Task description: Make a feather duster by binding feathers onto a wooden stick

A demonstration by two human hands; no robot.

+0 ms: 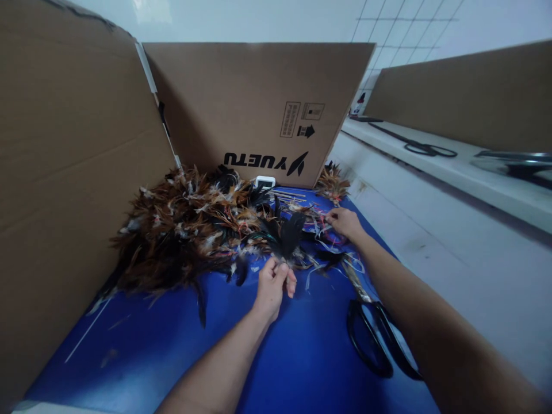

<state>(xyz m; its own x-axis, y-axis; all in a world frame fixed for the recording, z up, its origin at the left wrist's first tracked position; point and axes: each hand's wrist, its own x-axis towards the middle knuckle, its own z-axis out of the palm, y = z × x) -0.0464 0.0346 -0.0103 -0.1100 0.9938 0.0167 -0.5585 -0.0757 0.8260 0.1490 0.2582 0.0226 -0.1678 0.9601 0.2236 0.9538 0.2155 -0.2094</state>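
Observation:
Between the thumb and fingers of my left hand [272,284] is a small bunch of dark feathers [288,234], tips pointing up and away from me. My right hand [345,224] reaches farther out, its fingertips pinched together at a tangle of red and pale strings [325,230]. Whether a string lies in that pinch is too small to tell. A large heap of brown and black feathers [172,230] spreads to the left of both hands. Below my right forearm lies a pair of black-handled scissors [370,339], blades pointing away from me among the scraps.
Cardboard walls [254,103] stand behind and on the left of the blue tabletop [297,345]. Thin sticks [288,196] and a small white device [264,183] lie at the back. Another feather bunch [333,184] sits back right. A ledge on the right holds dark scissors [425,148].

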